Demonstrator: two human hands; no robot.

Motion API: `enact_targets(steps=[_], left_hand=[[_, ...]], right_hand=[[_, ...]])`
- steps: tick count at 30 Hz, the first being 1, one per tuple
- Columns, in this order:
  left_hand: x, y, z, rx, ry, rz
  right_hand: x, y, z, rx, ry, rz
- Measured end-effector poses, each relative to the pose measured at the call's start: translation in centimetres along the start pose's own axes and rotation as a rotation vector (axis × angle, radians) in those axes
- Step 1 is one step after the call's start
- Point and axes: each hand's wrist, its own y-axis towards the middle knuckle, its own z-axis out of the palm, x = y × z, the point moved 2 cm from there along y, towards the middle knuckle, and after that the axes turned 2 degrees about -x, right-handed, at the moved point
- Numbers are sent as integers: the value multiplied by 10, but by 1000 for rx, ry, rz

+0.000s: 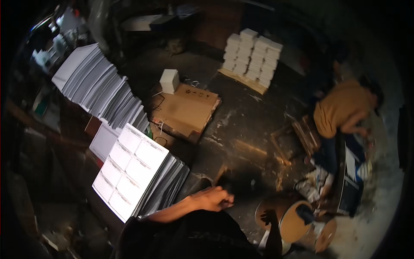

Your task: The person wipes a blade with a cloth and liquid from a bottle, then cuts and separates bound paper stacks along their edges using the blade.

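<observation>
My left hand (214, 199) reaches across in front of my dark shirt, its fingers curled into a loose fist with nothing visible in them. Nearest to it, on the left, is a tall stack of printed paper sheets (131, 167). The top sheet is brightly lit and divided into several boxes with small print. Low on the right, my right hand (270, 217) is a dark shape in shadow, its fingers apart and nothing seen in it. Beside it are round stools (295, 221), seen from above.
A long row of stacked paper (92, 82) runs up the left. Flattened cardboard (189, 107) with a white block (169, 81) lies ahead. White stacks (251, 58) stand on a board. At right, a person in a mustard top (345, 105) bends near a wooden chair (305, 136).
</observation>
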Motion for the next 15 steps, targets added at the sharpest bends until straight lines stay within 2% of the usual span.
enact_targets(steps=[1,2,3,4,5,6,7,8,9,12,13,15], left_hand=[[6,-1,-6,30,154,-218],[38,3,1,92,222,-206],[113,1,35,-85,132,-53],[157,-2,50,-167,59,-146],[200,-5,63,-257,-22,-231],[158,10,13,-175,-8,-198],[134,29,-37,-93,9,-162],[134,53,-70,-18,-120,-93],[143,73,-101,-30,-123,-83],[181,119,-191,-166,-139,-134],[195,119,-212,-486,-65,99],[214,142,-256,-439,94,-98]], right_hand=[[53,72,-37,161,3,274],[107,135,-68,331,-38,541],[167,112,-41,119,-151,112],[235,109,-6,-123,-364,-248],[291,118,27,-129,-434,-373],[338,131,63,-116,-458,-469],[378,138,98,-68,-500,-498],[418,147,131,-21,-540,-529],[446,155,160,-25,-554,-537],[519,191,231,2,-657,-523],[522,219,232,-25,-637,-590],[530,260,230,-67,-617,-661]])
